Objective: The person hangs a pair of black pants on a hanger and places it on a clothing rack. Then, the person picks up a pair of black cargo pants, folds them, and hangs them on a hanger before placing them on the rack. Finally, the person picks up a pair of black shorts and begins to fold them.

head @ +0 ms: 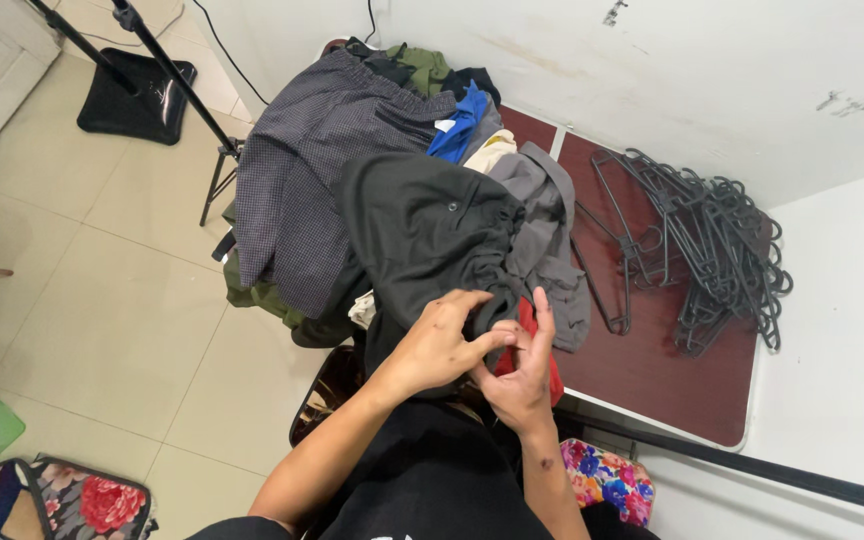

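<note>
Left hand (439,345) pinches the black garment (422,235) at the near table (652,370) edge; right hand (522,375) grips its hem, fingers partly open; clothes pile (312,170) hides the table's left end; hangers (702,240) tangled right.

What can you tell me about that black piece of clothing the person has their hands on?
The black fabric garment looks soft and matte, with one small round button or stud showing. It lies crumpled on top of the heap of clothes at the edge of the dark red table, gathered into folds at its lower edge. There the left hand and right hand pinch it.
</note>
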